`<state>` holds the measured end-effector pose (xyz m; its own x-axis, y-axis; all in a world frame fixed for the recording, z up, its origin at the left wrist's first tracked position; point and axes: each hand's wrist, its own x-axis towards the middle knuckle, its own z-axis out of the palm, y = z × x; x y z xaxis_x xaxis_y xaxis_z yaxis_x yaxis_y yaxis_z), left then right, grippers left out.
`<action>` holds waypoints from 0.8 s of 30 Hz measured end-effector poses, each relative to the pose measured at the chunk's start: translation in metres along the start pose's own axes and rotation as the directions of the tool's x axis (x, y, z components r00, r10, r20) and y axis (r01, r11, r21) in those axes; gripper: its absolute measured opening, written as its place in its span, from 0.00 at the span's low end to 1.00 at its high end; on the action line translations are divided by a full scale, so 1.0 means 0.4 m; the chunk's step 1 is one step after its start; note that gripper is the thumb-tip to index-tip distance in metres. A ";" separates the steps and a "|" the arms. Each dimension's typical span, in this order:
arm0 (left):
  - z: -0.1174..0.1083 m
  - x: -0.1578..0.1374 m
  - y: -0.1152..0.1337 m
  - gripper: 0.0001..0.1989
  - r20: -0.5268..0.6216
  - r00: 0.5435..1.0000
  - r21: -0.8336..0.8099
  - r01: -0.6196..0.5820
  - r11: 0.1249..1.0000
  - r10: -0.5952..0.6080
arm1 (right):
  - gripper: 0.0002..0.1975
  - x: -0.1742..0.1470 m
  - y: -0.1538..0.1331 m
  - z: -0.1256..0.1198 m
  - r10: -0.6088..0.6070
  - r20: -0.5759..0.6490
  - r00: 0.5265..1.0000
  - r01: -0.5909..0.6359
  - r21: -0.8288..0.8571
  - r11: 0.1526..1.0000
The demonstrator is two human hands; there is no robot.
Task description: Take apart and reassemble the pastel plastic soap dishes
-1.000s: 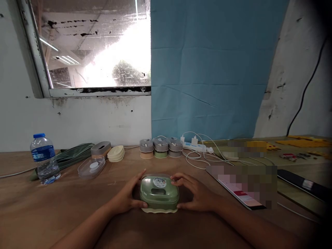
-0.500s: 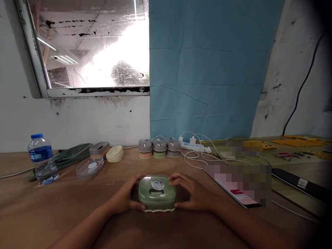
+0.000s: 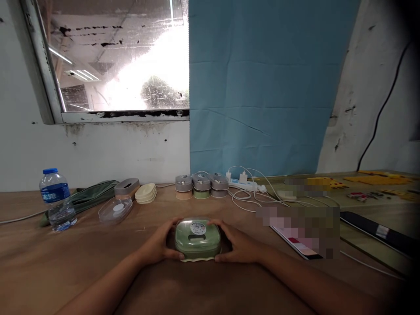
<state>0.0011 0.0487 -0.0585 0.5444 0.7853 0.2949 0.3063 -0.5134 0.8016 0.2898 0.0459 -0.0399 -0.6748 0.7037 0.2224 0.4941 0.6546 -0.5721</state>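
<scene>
A green oval soap box (image 3: 197, 245) sits on the brown tabletop in front of me. It has a clear lid with a round printed sticker and a dark slot beneath it, and a cream wavy rim shows at its bottom edge. My left hand (image 3: 166, 245) wraps its left side, thumb low at the front and fingers behind. From the right, my right hand (image 3: 238, 243) grips it, with its thumb by the lower front corner and its fingertips on the lid's upper edge.
Along the wall stand three lidded boxes (image 3: 201, 186), a stack of cream trays (image 3: 145, 193), a grey-brown box (image 3: 127, 188), clear lids (image 3: 115, 209) and a water bottle (image 3: 58, 199). A power strip (image 3: 243, 184) with loose cables and a phone-like screen (image 3: 295, 240) lie to the right.
My right fingers have shifted left across the lid's top edge, and the right thumb sits closer in. The box appears slightly higher in view, and the camera has moved a little.
</scene>
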 end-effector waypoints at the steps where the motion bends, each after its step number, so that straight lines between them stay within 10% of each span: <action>1: 0.000 0.000 0.001 0.45 0.004 1.000 -0.004 -0.003 1.000 0.003 | 0.40 0.001 0.001 0.001 0.005 -0.003 1.000 -0.005 0.020 1.000; 24: 0.009 0.011 -0.017 0.48 0.042 0.995 0.051 -0.089 0.995 0.086 | 0.51 0.018 0.035 0.029 -0.021 -0.074 0.997 0.024 0.034 0.999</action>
<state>0.0044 0.0545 -0.0645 0.6010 0.7228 0.3411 0.2962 -0.5978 0.7449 0.2857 0.0569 -0.0555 -0.6428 0.7082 0.2919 0.4591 0.6612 -0.5933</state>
